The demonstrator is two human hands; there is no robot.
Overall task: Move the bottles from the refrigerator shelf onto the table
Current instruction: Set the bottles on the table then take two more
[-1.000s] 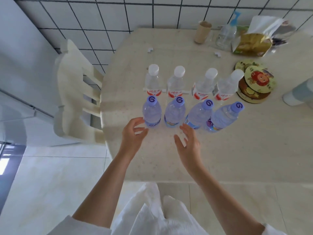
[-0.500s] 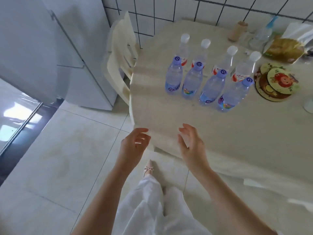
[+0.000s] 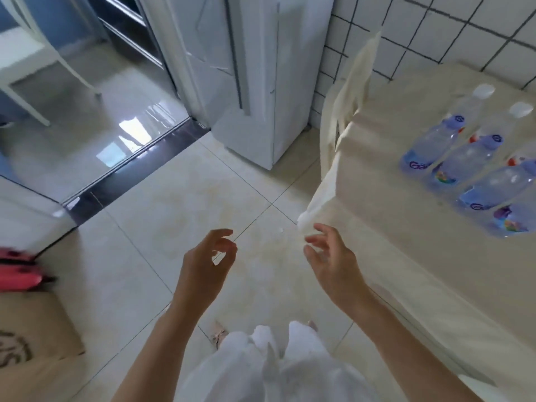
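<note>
Several clear water bottles stand in two rows on the beige table (image 3: pixel 406 227) at the right. The near row has purple caps, for example the purple-capped bottle (image 3: pixel 432 143); behind it are white-capped bottles (image 3: pixel 475 103). The white refrigerator (image 3: pixel 249 76) stands closed at the top centre, by the tiled wall. My left hand (image 3: pixel 203 268) hangs over the floor, empty, fingers loosely curled and apart. My right hand (image 3: pixel 333 262) is at the table's near corner, empty, fingers spread. Both hands are well away from the bottles and the refrigerator.
A cream chair (image 3: pixel 348 91) stands between the refrigerator and the table. A dark door threshold (image 3: pixel 130 166) crosses the floor at left. A cardboard box (image 3: pixel 32 329) and a red object (image 3: pixel 17 271) sit at the lower left. Pale tiled floor lies ahead.
The view has swung left, away from the table toward the refrigerator. Both empty hands have drawn back from the bottles, off the table and over the floor.
</note>
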